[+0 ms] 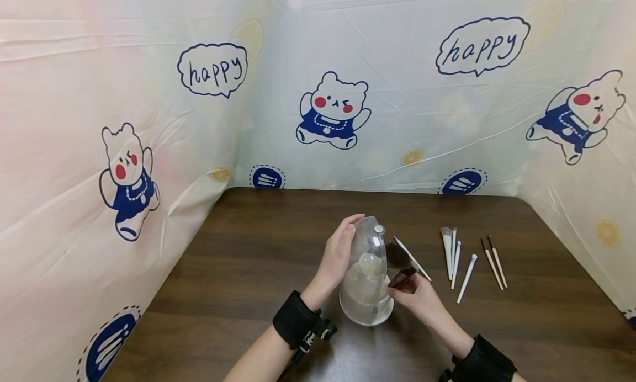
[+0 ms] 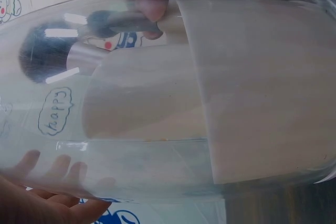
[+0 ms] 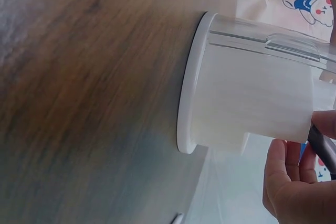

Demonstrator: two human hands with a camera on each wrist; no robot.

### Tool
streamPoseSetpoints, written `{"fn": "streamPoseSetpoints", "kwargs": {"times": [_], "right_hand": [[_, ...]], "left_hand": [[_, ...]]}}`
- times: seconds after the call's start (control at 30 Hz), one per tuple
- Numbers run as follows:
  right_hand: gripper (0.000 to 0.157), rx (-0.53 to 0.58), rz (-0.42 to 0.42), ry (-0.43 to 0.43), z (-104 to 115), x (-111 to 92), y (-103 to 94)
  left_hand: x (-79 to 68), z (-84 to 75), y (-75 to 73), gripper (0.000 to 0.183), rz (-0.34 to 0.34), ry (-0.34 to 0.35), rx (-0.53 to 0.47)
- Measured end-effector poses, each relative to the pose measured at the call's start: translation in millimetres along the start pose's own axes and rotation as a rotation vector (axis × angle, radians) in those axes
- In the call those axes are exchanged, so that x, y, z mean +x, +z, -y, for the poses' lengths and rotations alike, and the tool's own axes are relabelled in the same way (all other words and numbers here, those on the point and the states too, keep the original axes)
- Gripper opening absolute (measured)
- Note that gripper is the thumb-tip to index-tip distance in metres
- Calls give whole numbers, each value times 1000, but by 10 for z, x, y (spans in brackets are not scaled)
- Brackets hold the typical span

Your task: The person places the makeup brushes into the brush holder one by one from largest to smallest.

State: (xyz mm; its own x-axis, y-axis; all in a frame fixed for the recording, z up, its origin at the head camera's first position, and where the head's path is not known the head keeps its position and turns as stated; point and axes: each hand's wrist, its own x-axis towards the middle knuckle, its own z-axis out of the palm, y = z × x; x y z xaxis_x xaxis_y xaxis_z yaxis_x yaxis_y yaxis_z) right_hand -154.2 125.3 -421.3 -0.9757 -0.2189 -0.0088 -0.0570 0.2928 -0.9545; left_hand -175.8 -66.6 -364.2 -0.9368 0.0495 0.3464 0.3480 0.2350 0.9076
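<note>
A clear domed makeup brush holder (image 1: 366, 310) with a whitish inner cup and white base stands on the table. My left hand (image 1: 338, 252) holds its dome from the left, fingers curved against the clear wall; they show through it in the left wrist view. To the right of the holder, my right hand (image 1: 419, 299) pinches a makeup brush by its dark handle (image 3: 323, 148), close to the inner cup. Through the clear wall, a dark bristle head (image 2: 44, 53) with a pale ferrule and a smaller dark brush head (image 2: 102, 23) are visible.
A slim white brush (image 1: 422, 269) lies just behind the right hand. Farther right, several white-handled brushes (image 1: 447, 252) lie side by side, and two thin dark-tipped brushes (image 1: 492, 266) lie beyond them. A printed curtain (image 1: 397, 95) surrounds the dark wooden table (image 1: 248, 271).
</note>
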Motion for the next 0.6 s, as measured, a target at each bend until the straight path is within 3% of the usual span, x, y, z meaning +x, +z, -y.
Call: {"fn": "streamPoseSetpoints", "kwargs": {"times": [0.2, 0.47, 0.6], "right_hand": [[24, 5, 29, -18, -23, 5, -37], [32, -77, 176, -120, -61, 20, -250], [35, -139, 151, -88, -33, 61, -376]], "left_hand": [[4, 5, 0, 44, 1, 3, -6], [-1, 7, 2, 45, 3, 5, 4], [-3, 8, 1, 44, 0, 8, 6]]}}
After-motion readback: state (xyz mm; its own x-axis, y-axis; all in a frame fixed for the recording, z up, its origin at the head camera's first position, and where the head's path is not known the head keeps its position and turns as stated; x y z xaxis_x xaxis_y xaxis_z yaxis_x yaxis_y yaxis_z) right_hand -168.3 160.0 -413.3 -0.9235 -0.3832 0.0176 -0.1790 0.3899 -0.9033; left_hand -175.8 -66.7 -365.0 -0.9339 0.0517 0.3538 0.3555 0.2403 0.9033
